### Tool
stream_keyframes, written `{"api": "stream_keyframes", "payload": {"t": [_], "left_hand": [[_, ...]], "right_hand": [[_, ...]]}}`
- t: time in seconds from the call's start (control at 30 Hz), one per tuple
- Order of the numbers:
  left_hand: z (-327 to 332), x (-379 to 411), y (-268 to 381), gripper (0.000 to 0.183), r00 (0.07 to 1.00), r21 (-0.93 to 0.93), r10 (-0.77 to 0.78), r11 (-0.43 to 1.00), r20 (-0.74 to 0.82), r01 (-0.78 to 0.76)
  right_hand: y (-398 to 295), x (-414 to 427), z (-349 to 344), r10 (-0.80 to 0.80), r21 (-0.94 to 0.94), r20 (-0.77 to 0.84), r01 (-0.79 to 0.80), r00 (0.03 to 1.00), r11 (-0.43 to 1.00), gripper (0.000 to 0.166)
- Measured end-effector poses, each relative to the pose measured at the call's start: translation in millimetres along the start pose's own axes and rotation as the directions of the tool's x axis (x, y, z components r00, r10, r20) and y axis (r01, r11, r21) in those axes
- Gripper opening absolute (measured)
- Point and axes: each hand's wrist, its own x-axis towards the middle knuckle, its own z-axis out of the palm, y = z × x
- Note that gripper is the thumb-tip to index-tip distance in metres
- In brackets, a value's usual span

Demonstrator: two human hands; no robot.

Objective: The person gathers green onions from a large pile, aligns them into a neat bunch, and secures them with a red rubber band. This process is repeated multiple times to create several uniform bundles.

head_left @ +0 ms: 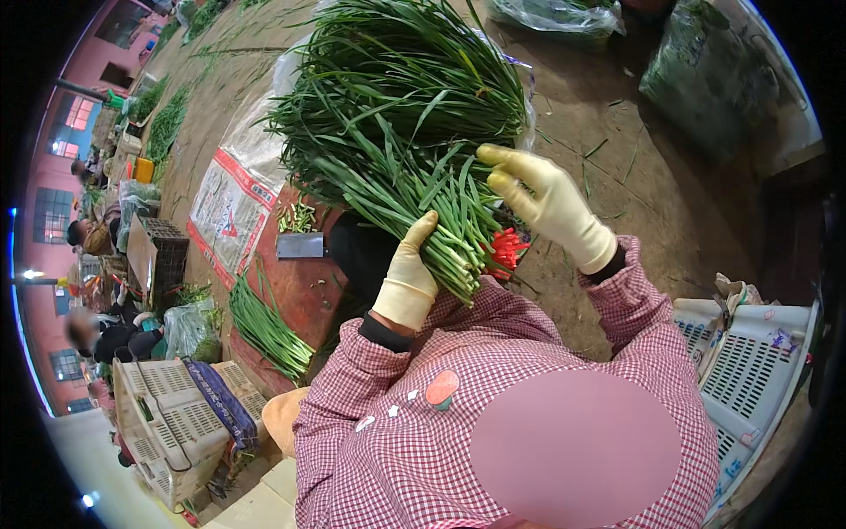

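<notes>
Wearing a pale yellow rubber glove, my left hand (pixel 411 274) grips a bundle of long green garlic chives (pixel 456 248) near the cut stem ends, thumb on top. My right hand (pixel 552 205), gloved alike, is raised just right of that bundle, its fingers apart and the fingertips close to the leaves. A large heap of chives (pixel 410 73) lies beyond both hands. Red ties or tips (pixel 507 252) show in a cluster between the bundle and my right forearm. A cleaver (pixel 301 245) rests on a red board (pixel 297 284) at the left, with cut stem pieces (pixel 297 217) above it.
Another chive bunch (pixel 271 327) lies on the board's near left part. A printed plastic sack (pixel 231 211) spreads beside it. White plastic crates stand at lower left (pixel 178 423) and right (pixel 747 370). Filled plastic bags (pixel 704 79) are at upper right. Several people (pixel 125 337) sit far left.
</notes>
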Motion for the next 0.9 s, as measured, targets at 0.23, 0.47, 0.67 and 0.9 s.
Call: {"api": "stream_keyframes", "payload": {"t": [0.23,0.47,0.67,0.9], "left_hand": [[-23.1,-44.8,34.3,0.041,0.997,0.014,0.032,0.999,0.064,-0.033],[-78.9,-88.8,67.1,0.04,0.991,-0.141,-0.034,0.989,0.127,0.052],[-84.9,-91.9,58.1,0.045,0.996,-0.096,-0.022,0.995,0.086,0.03],[-82.9,-104.4,56.3,0.072,0.947,-0.027,0.075,0.997,0.313,-0.07]], "right_hand": [[94.3,-15.2,49.7,0.339,-0.216,0.193,-0.298,0.921,0.93,0.038],[27.0,-12.1,41.6,0.351,0.01,0.151,-0.357,0.924,0.934,0.044],[-55.0,-24.7,103.5,0.234,0.052,0.414,-0.28,0.88,0.959,0.041],[-85.0,-19.4,143.5,-0.086,-0.365,0.46,0.276,0.884,0.889,0.038]]}}
